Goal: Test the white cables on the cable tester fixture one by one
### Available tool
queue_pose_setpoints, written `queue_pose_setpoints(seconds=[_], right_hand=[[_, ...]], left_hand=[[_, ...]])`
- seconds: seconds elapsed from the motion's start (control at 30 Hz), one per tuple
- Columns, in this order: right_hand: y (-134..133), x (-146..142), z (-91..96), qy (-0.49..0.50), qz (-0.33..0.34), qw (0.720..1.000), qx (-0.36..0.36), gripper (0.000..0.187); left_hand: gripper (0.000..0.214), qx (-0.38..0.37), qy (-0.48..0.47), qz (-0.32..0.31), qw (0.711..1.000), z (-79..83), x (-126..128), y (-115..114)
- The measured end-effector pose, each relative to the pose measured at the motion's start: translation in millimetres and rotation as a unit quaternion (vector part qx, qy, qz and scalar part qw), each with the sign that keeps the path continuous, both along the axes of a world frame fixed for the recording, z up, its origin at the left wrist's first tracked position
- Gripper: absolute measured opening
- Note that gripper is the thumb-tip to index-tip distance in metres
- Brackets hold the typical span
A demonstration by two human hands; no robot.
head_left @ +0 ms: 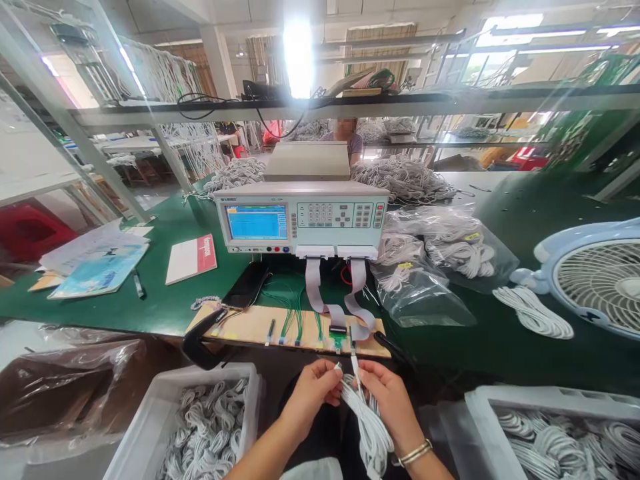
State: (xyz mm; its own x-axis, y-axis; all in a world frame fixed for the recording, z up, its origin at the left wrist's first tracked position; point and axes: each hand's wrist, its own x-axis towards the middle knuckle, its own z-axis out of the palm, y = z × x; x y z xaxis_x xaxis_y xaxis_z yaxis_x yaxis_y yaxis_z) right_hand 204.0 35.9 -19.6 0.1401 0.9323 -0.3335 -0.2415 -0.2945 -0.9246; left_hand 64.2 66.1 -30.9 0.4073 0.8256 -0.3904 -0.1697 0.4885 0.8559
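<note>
A coiled white cable (367, 427) hangs between my two hands below the bench edge. My left hand (316, 388) is closed, pinching one small plug end of it. My right hand (381, 393), with a bracelet at the wrist, grips the other end by its white plug (355, 363). That plug points up at a small socket on the wooden board (240, 327); whether it is fully seated I cannot tell. Beside it a green circuit board (338, 341) is joined by grey ribbon cables (314, 287) to the tester (300, 220), whose blue screen is lit.
White bins of coiled cables stand at left (150, 393) and right (480, 413). On the green bench lie bagged cables (425, 287), a loose white coil (533, 312), a fan (600, 273), a notebook (191, 259) and a black clamp (197, 343). A person sits behind the tester.
</note>
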Motion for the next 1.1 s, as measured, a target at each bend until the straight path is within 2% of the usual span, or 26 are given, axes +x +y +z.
queue_pose_setpoints(seconds=[0.17,0.33,0.43,0.57,0.7,0.83,1.0,1.1], right_hand=[[2,0,-2.7,-0.001,-0.015,1.0,0.007,0.016],[7,-7,-1.5,0.045,-0.05,0.998,-0.02,0.014],[7,-8,-1.4,0.041,-0.068,0.997,-0.002,0.019],[0,0,1.3,-0.073,0.002,0.995,0.068,0.022],[-9,10,3.9,-0.094,0.055,0.992,0.069,0.026],[-15,12,4.1,-0.095,0.057,0.992,0.06,0.027],[-16,11,1.3,-0.099,0.064,0.991,0.06,0.025],[-16,12,-2.8,-0.104,0.053,0.992,0.051,0.028]], left_hand=[[0.029,-0.026,-0.003,0.0,1.0,3.2,-2,3],[0.028,-0.044,-0.019,0.027,0.999,-2.6,-5,7],[0.027,-0.053,-0.029,0.037,0.997,-3.7,-8,8],[0.027,-0.048,-0.029,0.045,0.997,1.1,-4,6],[0.027,-0.048,-0.04,0.075,0.995,3.7,6,3],[0.027,-0.036,-0.052,0.115,0.991,2.5,10,1],[0.027,-0.051,-0.038,0.123,0.99,2.3,11,0],[0.027,-0.053,-0.065,0.155,0.984,-0.1,16,-3]])
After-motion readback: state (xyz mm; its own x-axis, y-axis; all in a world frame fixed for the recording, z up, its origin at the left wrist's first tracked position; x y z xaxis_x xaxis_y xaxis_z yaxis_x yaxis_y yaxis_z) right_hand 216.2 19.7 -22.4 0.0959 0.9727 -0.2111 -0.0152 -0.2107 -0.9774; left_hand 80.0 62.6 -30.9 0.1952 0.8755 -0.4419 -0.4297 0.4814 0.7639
